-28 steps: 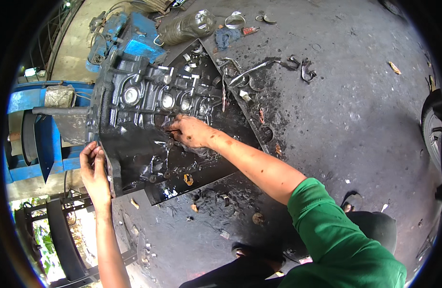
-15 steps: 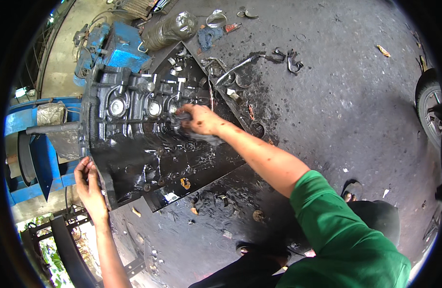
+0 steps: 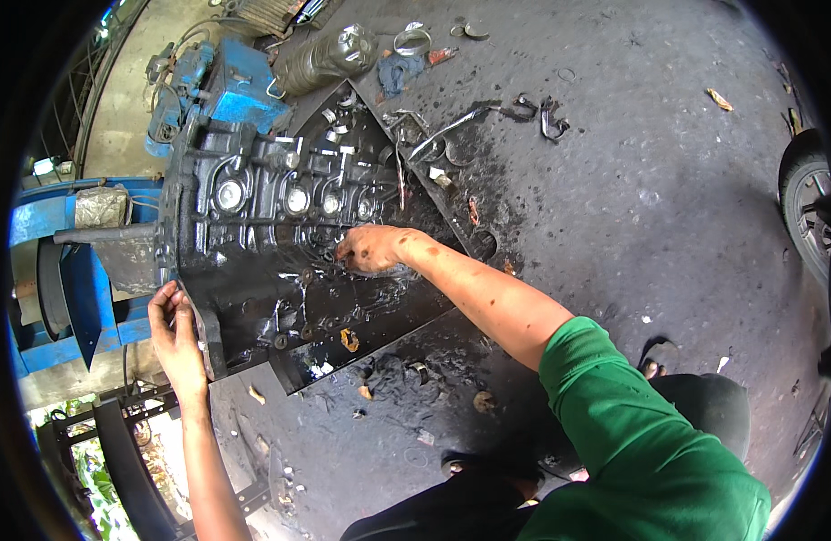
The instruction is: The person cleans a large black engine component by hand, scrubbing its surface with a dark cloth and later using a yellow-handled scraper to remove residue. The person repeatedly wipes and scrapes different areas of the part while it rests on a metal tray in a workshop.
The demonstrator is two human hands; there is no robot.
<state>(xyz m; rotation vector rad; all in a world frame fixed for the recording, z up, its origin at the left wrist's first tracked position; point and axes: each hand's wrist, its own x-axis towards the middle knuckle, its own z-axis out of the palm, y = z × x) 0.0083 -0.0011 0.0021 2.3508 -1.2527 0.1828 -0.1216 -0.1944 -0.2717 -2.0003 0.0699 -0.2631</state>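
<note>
A black, oil-wet engine block [image 3: 253,239] hangs tilted over a dark metal tray [image 3: 293,370], with a row of round, bright plugs along its side. My left hand [image 3: 176,335] grips the flanged lower left edge of the block, thumb and fingers to either side of it. Against the block's oily side, right of the middle, rests my right hand [image 3: 372,250]. Its fingers are curled inward, and anything within them is hidden from view.
A blue stand [image 3: 95,311] carries the block at the left. Behind stand a blue metal box [image 3: 244,86] and a large plastic bottle [image 3: 330,61]. Curved shells and metal strips lie in and beside the tray. A wheel [image 3: 808,203] is at the far right.
My right hand has moved down along the block's side, uncovering more of the plugs. The block has shifted slightly right and turned a little, with my left hand still on its edge.
</note>
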